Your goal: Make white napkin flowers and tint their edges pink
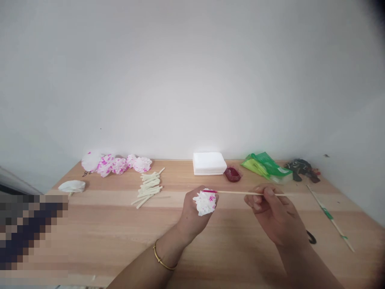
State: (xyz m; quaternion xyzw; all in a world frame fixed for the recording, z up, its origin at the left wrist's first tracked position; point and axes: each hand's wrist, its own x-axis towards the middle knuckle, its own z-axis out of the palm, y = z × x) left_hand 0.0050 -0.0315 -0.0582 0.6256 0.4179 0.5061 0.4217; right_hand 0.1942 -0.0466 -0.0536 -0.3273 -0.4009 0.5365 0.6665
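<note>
A white tissue-paper flower [205, 204] with pink spots sits in my left hand [192, 214], whose fingers are closed round its underside and mostly hidden behind it. My right hand [275, 212] pinches a thin wooden stick [240, 193] between thumb and fingers. The stick lies almost level, and its dark pink tip is at the upper edge of the flower's petals. Beyond the hands stands a small bowl of dark red liquid [232, 174], next to a stack of white tissues [209, 163].
Pink-spotted paper flowers [118, 165] line the back left, with a plain white folded paper piece [72, 186] nearer. Pale twisted strips [150, 184] lie left of centre. At right are a green plastic packet [266, 165], a dark bundle [302, 169] and a green-banded stick [329, 216].
</note>
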